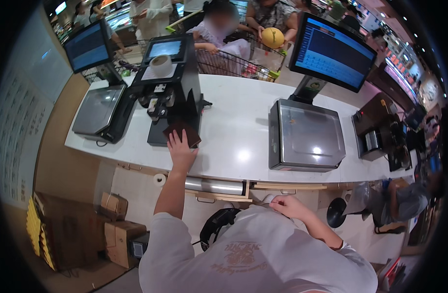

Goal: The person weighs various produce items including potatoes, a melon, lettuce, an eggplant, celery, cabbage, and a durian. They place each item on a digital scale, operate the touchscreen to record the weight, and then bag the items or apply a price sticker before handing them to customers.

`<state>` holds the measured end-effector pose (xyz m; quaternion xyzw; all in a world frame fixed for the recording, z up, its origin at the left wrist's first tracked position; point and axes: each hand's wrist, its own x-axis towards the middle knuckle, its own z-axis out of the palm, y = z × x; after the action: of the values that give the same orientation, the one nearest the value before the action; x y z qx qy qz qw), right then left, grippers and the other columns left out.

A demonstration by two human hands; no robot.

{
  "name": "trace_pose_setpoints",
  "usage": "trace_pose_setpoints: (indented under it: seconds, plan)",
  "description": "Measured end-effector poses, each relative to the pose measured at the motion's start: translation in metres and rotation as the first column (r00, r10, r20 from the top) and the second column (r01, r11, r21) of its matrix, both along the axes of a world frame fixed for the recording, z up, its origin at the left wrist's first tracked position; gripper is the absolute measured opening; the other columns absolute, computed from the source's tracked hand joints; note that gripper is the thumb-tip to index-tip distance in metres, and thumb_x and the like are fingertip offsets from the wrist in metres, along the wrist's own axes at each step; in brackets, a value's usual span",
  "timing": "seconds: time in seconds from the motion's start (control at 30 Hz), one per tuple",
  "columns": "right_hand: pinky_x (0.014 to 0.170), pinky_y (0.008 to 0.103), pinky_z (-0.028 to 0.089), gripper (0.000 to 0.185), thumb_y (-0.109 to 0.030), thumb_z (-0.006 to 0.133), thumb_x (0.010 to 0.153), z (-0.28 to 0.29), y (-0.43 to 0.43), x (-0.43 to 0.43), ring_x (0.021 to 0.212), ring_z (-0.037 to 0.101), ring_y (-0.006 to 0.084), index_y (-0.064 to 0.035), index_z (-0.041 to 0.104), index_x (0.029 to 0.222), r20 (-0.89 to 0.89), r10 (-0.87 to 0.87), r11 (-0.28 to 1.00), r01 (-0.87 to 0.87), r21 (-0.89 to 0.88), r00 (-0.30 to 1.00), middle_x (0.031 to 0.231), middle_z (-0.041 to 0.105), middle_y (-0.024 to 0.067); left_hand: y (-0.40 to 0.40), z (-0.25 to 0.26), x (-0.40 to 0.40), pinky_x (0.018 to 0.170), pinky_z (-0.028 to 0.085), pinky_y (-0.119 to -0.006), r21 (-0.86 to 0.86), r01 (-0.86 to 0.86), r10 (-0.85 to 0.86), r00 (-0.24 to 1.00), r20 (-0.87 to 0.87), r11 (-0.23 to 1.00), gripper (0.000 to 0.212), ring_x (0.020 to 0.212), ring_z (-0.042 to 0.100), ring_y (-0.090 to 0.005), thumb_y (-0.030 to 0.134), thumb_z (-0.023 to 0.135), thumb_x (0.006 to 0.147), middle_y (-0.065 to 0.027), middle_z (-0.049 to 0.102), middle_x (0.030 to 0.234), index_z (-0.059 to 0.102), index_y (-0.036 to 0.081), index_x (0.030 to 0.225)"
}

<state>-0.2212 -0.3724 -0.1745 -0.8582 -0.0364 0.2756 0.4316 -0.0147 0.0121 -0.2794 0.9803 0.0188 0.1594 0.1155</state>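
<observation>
My left hand (181, 148) lies spread on a dark brown flat object (187, 136), which rests on the black base of a machine (190, 73) at the left of the white counter (231, 121); whether the fingers grip it cannot be told. A roll of white tape (160, 66) sits on top of that machine. My right hand (285, 206) is held near my waist, in front of the counter's edge, with its fingers curled; what is between them, if anything, is not visible. To the right on the counter stands a weighing scale (310, 135) with a steel plate and a lit screen (334, 51).
Another scale (99, 106) stands at the far left. Across the counter are people with a shopping cart (231, 62); one person holds a yellow melon (272, 37). Below the counter are an open drawer (218, 186) and cardboard boxes (123, 241). A co-worker (403, 201) is at the right.
</observation>
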Motion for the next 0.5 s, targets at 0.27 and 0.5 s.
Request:
trace_pose_setpoints:
  seconds: [0.27, 0.5]
  plan:
    - [0.067, 0.0302, 0.048, 0.031, -0.035, 0.06, 0.091, -0.004, -0.001, 0.008, 0.07, 0.058, 0.0154, -0.0057, 0.066, 0.1, -0.051, -0.04, 0.995, 0.044, 0.086, 0.998, 0.077, 0.064, 0.0071, -0.027, -0.001, -0.014, 0.102, 0.037, -0.043, -0.356, 0.085, -0.112, 0.992, -0.056, 0.931, 0.05, 0.121, 0.047, -0.0371, 0.015, 0.065, 0.079, -0.0219, 0.051, 0.129, 0.055, 0.008, 0.128]
    - [0.101, 0.0351, 0.04, 0.077, -0.05, 0.057, 0.091, -0.036, 0.0, 0.032, 0.124, 0.047, 0.0214, -0.0068, 0.026, 0.146, -0.289, -0.414, 0.35, 0.444, 0.825, 0.863, 0.144, 0.038, 0.0114, -0.165, 0.123, -0.056, 0.097, 0.046, -0.044, -0.671, -0.711, -0.833, 0.49, -0.257, -0.211, 0.055, 0.112, 0.058, -0.0269, 0.049, 0.057, 0.089, -0.0092, 0.059, 0.123, 0.054, 0.009, 0.127]
